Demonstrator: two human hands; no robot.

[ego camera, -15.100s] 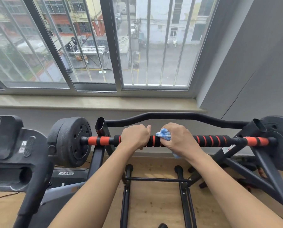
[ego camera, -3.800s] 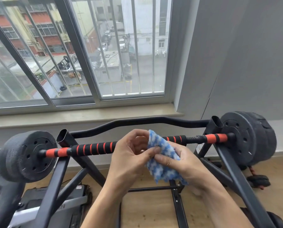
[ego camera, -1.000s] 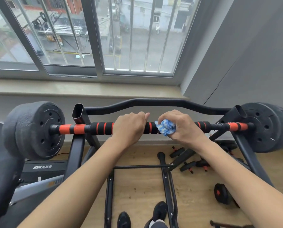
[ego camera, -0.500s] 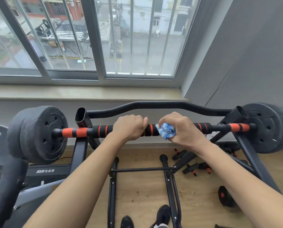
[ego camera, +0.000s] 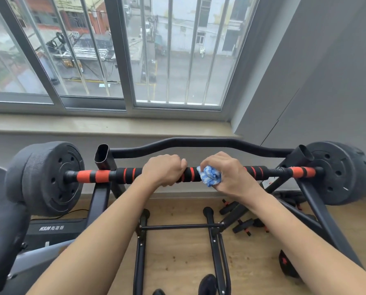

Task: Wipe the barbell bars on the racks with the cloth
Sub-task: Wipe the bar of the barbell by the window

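Here, your left hand (ego camera: 164, 170) curls over the barbell bar (ego camera: 190, 173), which rests across the black rack (ego camera: 103, 155) below the window; that grip likely steadies the bar against rolling. Just beside it, your right hand (ego camera: 229, 174) wraps the bar with the bunched blue-and-white cloth (ego camera: 209, 175) clamped between fingers and foam, placed to rub the black-and-orange grip. Weight plates (ego camera: 50, 177) cap both ends. Lower left, a treadmill (ego camera: 56, 229) reads "HSM", followed by characters too small to read.

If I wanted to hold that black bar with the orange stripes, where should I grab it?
Probably the padded middle of the black-and-orange striped barbell bar, from above, fingers curled over, like the left hand. It lies level; heavy plates block both ends.
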